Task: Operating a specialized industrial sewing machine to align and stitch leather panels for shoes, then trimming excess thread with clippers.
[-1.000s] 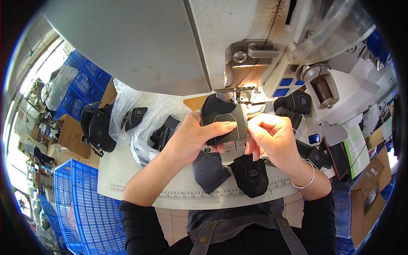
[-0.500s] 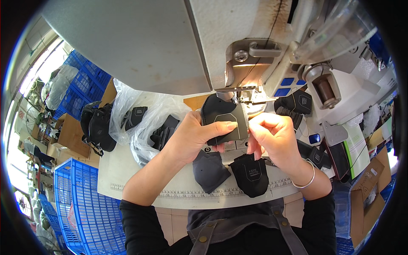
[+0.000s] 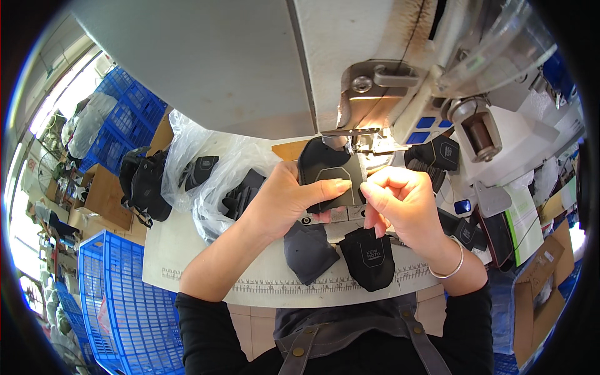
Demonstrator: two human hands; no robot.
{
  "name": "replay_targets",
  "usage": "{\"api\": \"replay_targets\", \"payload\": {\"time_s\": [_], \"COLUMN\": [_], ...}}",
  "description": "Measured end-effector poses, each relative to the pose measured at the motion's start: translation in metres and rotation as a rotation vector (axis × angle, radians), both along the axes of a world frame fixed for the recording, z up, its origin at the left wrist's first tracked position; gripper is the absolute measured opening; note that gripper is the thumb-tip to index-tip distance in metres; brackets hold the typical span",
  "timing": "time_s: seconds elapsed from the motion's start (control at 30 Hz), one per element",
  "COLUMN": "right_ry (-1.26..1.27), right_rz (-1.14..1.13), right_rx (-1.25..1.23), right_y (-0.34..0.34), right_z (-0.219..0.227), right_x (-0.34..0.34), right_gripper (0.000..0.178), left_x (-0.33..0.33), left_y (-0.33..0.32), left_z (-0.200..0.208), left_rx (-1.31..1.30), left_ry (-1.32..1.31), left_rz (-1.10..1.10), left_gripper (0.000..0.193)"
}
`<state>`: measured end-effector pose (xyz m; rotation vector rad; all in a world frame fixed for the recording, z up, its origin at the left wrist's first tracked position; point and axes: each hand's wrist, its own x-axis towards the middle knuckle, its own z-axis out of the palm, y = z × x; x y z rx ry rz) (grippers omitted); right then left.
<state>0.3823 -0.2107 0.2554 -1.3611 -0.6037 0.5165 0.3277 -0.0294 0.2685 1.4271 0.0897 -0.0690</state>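
My left hand (image 3: 297, 190) grips a dark fabric piece (image 3: 331, 172) with a pale stitched outline, thumb on top and fingers beneath. The piece lies just in front of the needle area of the sewing machine (image 3: 350, 140). At its right edge, my right hand (image 3: 397, 197) is closed in a pinch, thumb against forefinger; whatever is between the fingertips is too small to make out. Below the hands, a plain dark grey fabric piece (image 3: 309, 253) and a black fabric piece with pale print (image 3: 369, 262) lie on the white table (image 3: 250, 290).
Clear plastic bags (image 3: 215, 181) with black pieces lie left on the table. A blue crate (image 3: 128, 306) stands at lower left. More black pieces (image 3: 440, 153) sit right of the needle. A thread spool (image 3: 480, 134) hangs at the right; a cardboard box (image 3: 540, 294) is beyond the table.
The view has shifted slightly. Both hands keep nearly the same hold and place, the right still pinched beside the fabric piece's right edge.
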Motion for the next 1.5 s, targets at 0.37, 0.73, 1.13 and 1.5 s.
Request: {"api": "replay_targets", "payload": {"time_s": [0.37, 0.73, 1.13, 1.5], "right_ry": [-0.025, -0.046, -0.048, -0.04], "right_rz": [-0.078, -0.102, -0.098, -0.077], "right_rx": [0.023, 0.009, 0.012, 0.038], "right_y": [0.001, 0.002, 0.0, 0.001], "right_z": [-0.002, -0.002, -0.004, -0.006], "right_x": [-0.001, -0.003, 0.0, 0.001], "right_gripper": [0.012, 0.012, 0.013, 0.015], "left_x": [-0.049, -0.097, -0.142, -0.114], "left_y": [0.038, -0.04, -0.04, -0.054], "left_z": [-0.027, 0.017, 0.028, 0.033], "left_rx": [1.236, 0.767, 1.646, 0.702], "left_ry": [-1.412, -2.701, -1.148, -2.68], "left_rz": [0.832, 1.106, 3.167, 0.767], "left_gripper": [0.028, 0.048, 0.051, 0.059]}}
